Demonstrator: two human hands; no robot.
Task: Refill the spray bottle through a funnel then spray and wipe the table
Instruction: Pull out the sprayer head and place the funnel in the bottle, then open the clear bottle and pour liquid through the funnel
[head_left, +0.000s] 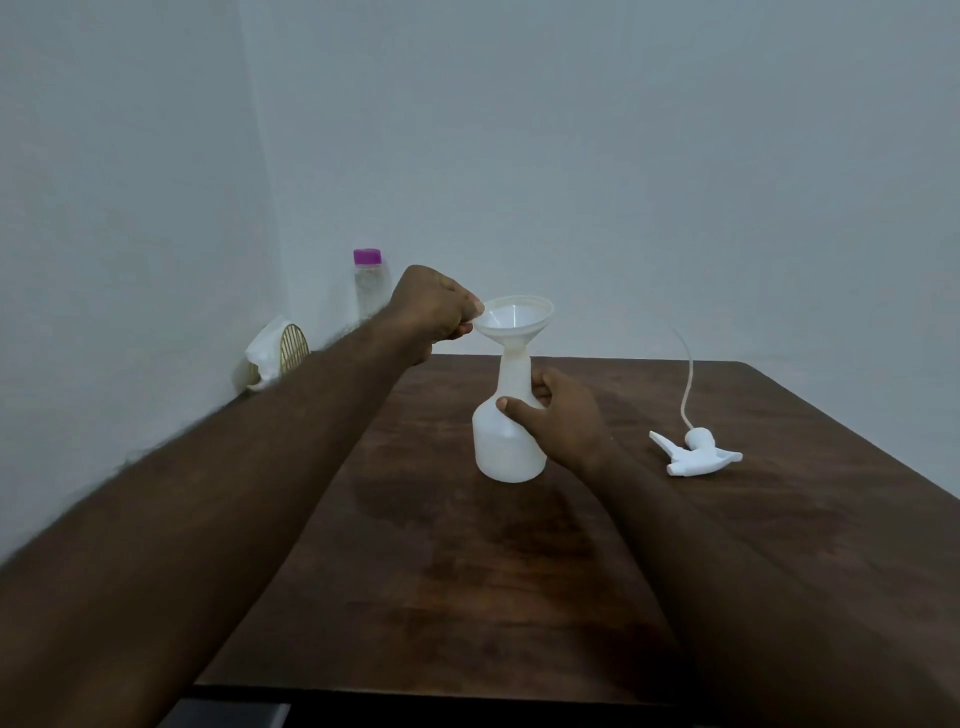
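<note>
White funnel (514, 318), pinched by left hand (434, 312), tops spray bottle (505, 449) gripped by right hand (562, 415).

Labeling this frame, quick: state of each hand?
Left hand: pinches the funnel by its rim.
Right hand: grips the bottle at its neck.

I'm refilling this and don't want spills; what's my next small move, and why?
Probably release the funnel with your left hand and fetch the capped water bottle: the funnel sits in the spray bottle, which your right hand steadies.
</note>
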